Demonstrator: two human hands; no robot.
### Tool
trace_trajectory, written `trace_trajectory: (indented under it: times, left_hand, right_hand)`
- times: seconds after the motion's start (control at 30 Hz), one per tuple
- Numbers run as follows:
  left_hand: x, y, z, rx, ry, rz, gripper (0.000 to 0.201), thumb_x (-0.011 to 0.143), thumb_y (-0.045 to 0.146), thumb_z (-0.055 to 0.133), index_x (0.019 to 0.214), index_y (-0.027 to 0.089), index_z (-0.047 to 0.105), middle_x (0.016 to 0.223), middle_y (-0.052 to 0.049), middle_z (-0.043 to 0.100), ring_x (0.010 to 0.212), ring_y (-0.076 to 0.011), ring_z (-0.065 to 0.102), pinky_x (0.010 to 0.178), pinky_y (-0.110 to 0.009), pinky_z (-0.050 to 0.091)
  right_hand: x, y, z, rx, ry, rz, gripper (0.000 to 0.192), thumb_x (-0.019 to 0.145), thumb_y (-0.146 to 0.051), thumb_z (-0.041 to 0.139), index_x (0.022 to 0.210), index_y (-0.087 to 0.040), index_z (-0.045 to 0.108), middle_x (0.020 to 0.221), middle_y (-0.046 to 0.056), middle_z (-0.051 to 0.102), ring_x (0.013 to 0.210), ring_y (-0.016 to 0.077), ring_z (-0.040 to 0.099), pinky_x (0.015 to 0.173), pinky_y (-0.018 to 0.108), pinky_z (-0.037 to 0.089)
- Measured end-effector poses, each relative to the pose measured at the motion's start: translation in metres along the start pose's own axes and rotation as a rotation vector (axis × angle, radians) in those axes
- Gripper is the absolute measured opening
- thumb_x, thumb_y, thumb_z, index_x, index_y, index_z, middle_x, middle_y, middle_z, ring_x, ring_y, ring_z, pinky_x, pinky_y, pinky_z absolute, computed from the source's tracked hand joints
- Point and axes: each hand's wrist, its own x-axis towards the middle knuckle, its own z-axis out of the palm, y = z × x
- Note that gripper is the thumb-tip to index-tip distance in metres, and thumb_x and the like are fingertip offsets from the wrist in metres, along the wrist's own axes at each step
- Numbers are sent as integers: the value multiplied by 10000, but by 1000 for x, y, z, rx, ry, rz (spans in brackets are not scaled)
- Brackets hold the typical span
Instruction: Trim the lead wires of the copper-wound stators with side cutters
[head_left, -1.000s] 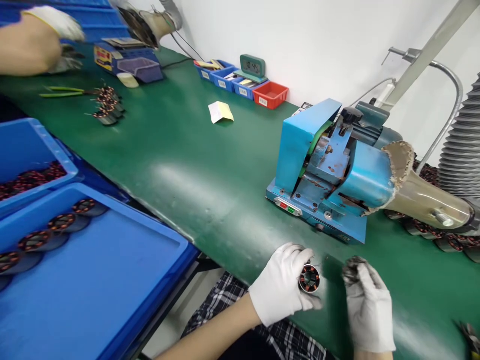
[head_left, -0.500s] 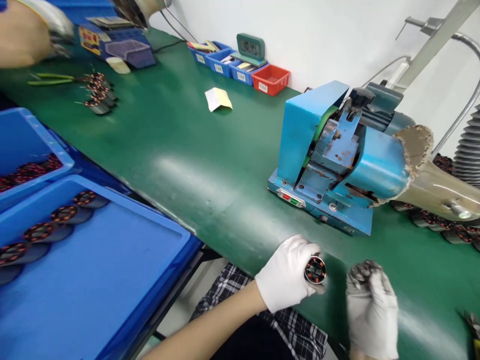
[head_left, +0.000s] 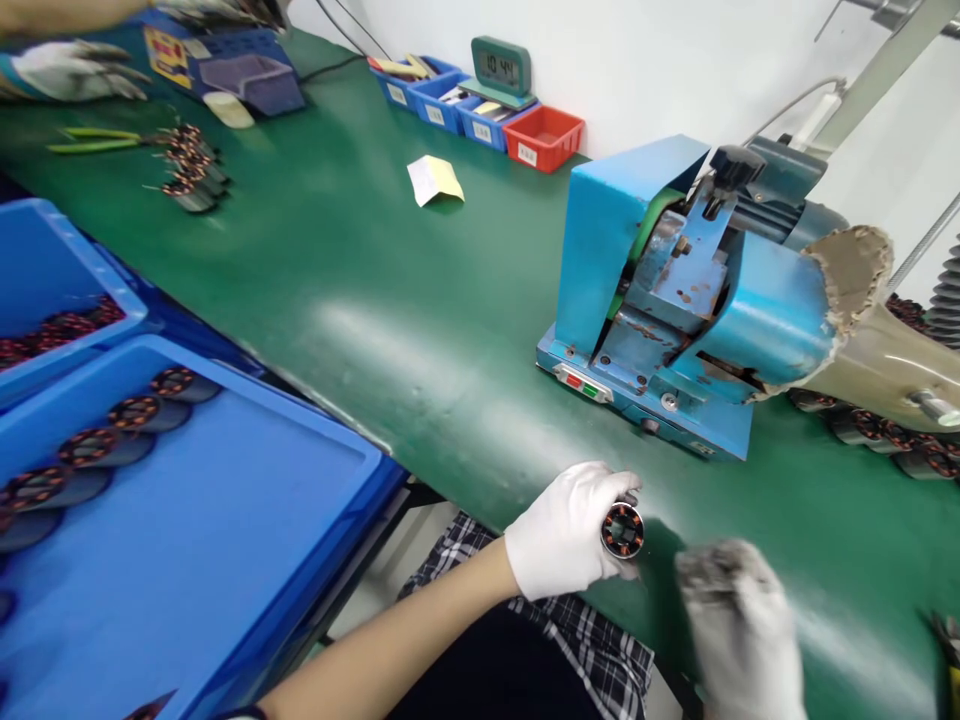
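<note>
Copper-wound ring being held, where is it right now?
In the head view, the ring is low and right of centre, gripped by the gloved left hand, in front of the blue machine and left of the right hand.

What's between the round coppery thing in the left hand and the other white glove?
In the head view, just bare green tabletop, with a darker, shadowy patch, between the round coppery thing and the right hand.

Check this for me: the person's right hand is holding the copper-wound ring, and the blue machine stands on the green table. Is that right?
Not quite. The left hand, not the right hand, holds the copper-wound ring, as the head view shows. The blue machine does stand on the green table.
</note>
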Motion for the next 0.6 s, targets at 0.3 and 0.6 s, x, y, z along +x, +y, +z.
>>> trace_trajectory:
  times: [0.3, 0.6]
  left_hand:
    - [-2, -2, -11, -64, -40, 59, 708, 623, 340, 767, 1203, 157, 405, 1119, -103, 597, 1056, -272, 540, 993, -437, 371]
    - [5, 7, -15, -6, -95, 7, 497, 626, 349, 755, 1023, 162, 522, 965, -57, 622, 891, -236, 565, 841, -370, 442]
  right_hand:
    - [7, 18, -2, -547, -293, -169, 511, 569, -148, 743, 1060, -264, 659, 885, 44, 706, 748, 196, 666, 643, 262, 551]
    - [8, 19, 10, -569, -197, -143, 98, 746, -285, 634, 702, -231, 704, 743, 37, 690, 689, 176, 637, 644, 247, 523]
